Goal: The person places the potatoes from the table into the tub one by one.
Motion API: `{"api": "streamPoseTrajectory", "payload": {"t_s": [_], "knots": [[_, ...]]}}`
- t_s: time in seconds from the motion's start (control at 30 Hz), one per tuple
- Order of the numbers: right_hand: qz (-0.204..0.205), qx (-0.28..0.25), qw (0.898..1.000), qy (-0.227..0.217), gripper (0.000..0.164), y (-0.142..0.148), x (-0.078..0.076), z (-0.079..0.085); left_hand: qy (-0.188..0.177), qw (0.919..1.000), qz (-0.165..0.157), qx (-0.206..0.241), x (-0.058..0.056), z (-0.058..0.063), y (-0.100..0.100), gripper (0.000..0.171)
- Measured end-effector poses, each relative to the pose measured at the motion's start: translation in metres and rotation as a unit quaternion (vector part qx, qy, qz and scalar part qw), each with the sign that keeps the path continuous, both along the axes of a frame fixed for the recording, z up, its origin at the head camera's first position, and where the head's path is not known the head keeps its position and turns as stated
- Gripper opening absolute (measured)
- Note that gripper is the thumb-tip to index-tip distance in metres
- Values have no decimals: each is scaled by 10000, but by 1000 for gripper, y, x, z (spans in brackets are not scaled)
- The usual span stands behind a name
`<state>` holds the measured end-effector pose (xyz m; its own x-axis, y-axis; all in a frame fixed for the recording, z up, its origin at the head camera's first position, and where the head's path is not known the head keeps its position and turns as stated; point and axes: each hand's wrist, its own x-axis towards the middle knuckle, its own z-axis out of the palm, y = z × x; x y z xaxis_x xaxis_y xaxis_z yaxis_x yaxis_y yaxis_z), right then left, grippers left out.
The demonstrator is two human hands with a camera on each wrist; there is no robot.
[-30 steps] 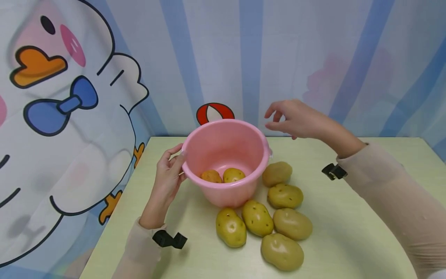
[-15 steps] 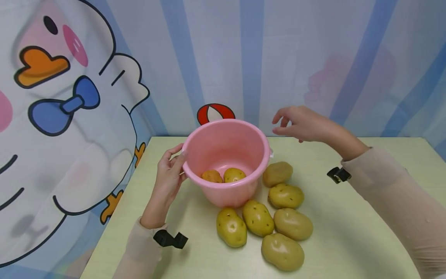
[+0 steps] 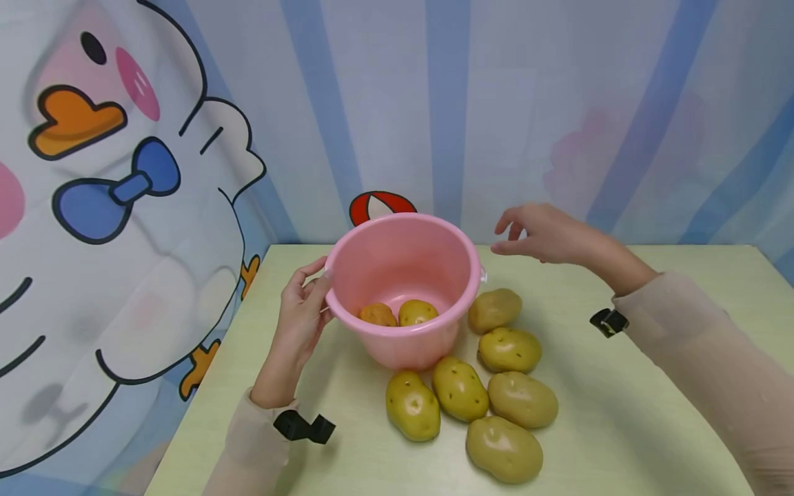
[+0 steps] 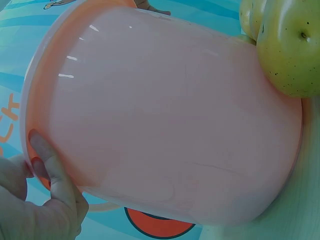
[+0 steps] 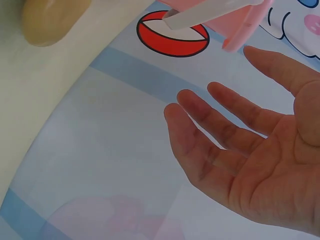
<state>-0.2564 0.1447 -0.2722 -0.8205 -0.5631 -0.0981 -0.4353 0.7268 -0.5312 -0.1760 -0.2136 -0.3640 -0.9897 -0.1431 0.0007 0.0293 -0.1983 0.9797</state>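
Observation:
A pink bucket [image 3: 409,348] stands tilted towards me on the table, its mouth facing me. In it lie an orange-brown potato [image 3: 378,314] and a yellow potato [image 3: 418,312]. My left hand [image 3: 296,320] grips the bucket's rim at the left, thumb on one side and fingers under it, as the left wrist view also shows. To the right of the bucket my right hand [image 3: 548,234] hovers, fingers loosely bent and holding nothing. Below it, several potatoes [image 3: 509,349] lie beside and in front of the bucket, one greenish-yellow potato [image 3: 412,405] nearest the left.
The pale table [image 3: 633,358] ends at a cloth backdrop [image 3: 527,103] with blue stripes and a cartoon duck. A white bucket handle [image 5: 215,12] shows in the right wrist view.
My right hand has sunk and drifted a little to the right, away from the bucket. The left hand, bucket and potatoes have stayed in place.

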Motion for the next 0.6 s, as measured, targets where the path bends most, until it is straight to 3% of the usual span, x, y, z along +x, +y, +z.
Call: {"api": "streamPoseTrajectory", "payload": {"t_s": [0.6], "knots": [[-65, 108, 9998, -184, 48, 13, -2, -32, 24, 10000, 41, 27, -2, -1, 2, 39]]}}
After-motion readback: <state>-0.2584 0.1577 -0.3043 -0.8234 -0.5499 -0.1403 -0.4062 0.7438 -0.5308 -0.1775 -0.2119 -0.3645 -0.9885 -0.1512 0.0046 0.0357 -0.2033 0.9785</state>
